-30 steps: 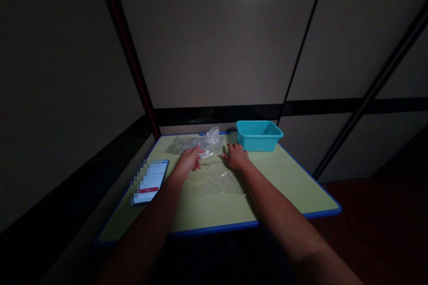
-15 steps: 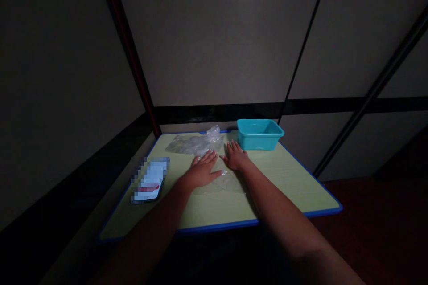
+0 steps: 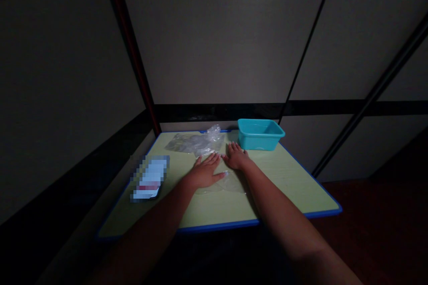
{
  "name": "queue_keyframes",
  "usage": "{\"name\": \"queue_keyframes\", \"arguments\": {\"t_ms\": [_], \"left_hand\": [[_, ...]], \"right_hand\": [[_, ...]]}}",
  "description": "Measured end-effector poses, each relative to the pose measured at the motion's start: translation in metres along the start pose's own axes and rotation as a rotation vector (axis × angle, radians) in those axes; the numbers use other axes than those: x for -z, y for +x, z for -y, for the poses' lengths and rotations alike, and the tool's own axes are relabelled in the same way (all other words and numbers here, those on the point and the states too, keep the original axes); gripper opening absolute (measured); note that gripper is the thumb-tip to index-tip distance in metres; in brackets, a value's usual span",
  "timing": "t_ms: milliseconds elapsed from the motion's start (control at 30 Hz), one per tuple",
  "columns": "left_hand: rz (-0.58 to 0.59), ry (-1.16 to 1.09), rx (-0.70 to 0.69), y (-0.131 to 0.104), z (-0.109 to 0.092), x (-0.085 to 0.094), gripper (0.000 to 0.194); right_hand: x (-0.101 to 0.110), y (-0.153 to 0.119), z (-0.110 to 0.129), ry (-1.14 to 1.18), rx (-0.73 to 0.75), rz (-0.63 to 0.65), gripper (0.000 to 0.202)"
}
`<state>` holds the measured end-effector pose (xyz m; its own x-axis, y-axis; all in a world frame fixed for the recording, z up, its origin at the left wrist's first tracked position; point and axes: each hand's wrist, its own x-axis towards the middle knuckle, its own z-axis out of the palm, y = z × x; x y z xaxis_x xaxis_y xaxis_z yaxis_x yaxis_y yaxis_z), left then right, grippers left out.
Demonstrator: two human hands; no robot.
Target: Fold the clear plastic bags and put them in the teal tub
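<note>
A thin clear plastic sheet or bag (image 3: 230, 183) lies flat on the pale green table (image 3: 287, 187). On its left part rests my left hand (image 3: 206, 173), palm down, fingers spread. My right hand (image 3: 236, 157) lies flat at its far right part, fingers apart, close to the turquoise basin. Neither hand grips anything. Beyond my left hand, more clear plastic (image 3: 194, 143) is spread out, with a crumpled bunch (image 3: 214, 133) standing up near the back edge. How the pieces of plastic join is hidden by my hands.
A turquoise basin (image 3: 260, 141) stands at the back right of the table. At the left lies a phone-like object (image 3: 152, 178), blurred out. The table has a blue rim, and a grey wall rises behind it.
My left hand has slid slightly to the right and nearer my right hand. My right hand has hardly moved. The view has shifted a little.
</note>
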<state>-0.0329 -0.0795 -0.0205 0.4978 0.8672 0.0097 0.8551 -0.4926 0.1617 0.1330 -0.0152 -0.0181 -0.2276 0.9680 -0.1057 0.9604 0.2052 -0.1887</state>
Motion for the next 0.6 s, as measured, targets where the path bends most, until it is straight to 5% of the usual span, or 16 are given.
{"name": "queue_keyframes", "arguments": {"t_ms": [167, 333, 467, 600], "left_hand": [[-0.026, 0.006, 0.021, -0.001, 0.003, 0.003, 0.072], [0.022, 0.002, 0.018, -0.003, 0.009, 0.002, 0.071], [0.047, -0.011, 0.038, -0.004, 0.01, 0.001, 0.072], [0.005, -0.007, 0.039, -0.004, 0.008, 0.003, 0.072]], "right_hand": [[0.014, -0.008, -0.003, 0.09, 0.037, 0.014, 0.063], [0.028, -0.01, -0.011, 0.502, 0.213, -0.11, 0.048], [0.032, -0.009, -0.013, 0.918, 0.172, -0.172, 0.057], [0.03, -0.012, -0.013, 1.064, 0.257, 0.007, 0.068]]}}
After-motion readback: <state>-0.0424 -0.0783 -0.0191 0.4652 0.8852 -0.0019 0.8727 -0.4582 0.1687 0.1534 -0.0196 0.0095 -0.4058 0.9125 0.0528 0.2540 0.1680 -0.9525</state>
